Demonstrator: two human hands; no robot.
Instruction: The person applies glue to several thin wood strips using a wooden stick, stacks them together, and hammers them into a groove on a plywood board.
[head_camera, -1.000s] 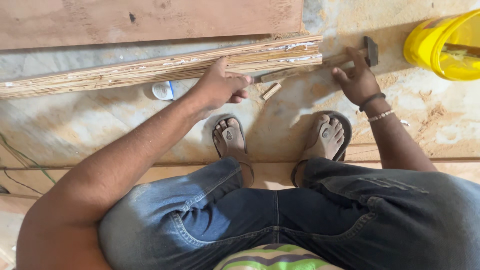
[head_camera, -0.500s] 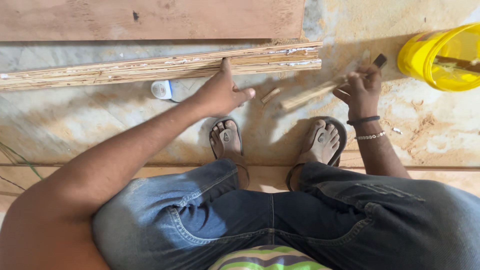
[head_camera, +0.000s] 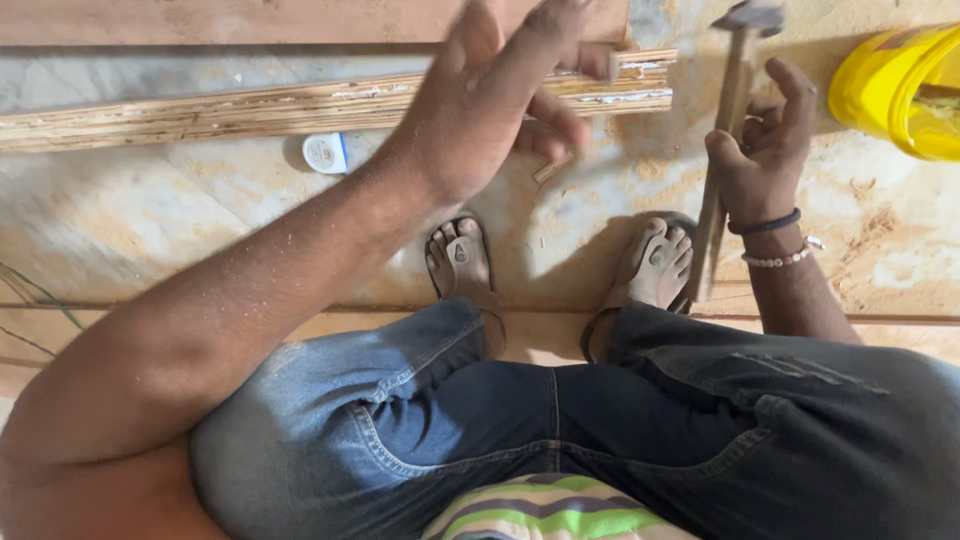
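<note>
My right hand (head_camera: 762, 140) grips the wooden handle of a hammer (head_camera: 728, 120), which stands almost upright with its metal head near the top edge. My left hand (head_camera: 500, 90) is raised above the floor, blurred, fingers spread and holding nothing. It hovers over a long stack of thin wood strips (head_camera: 250, 105) lying across the floor. A small wood offcut (head_camera: 552, 167) lies just below that hand. My feet in sandals (head_camera: 458, 258) rest on the floor under my knees.
A yellow bucket (head_camera: 885, 85) sits at the upper right. A flat plywood sheet (head_camera: 250, 20) runs along the top edge. A small white round lid (head_camera: 325, 153) lies beside the strips. Thin cables (head_camera: 40, 295) trail at the left.
My left hand lifted off the wood strips and rose toward the camera. My right hand swung the hammer from lying slanted near the floor to nearly upright.
</note>
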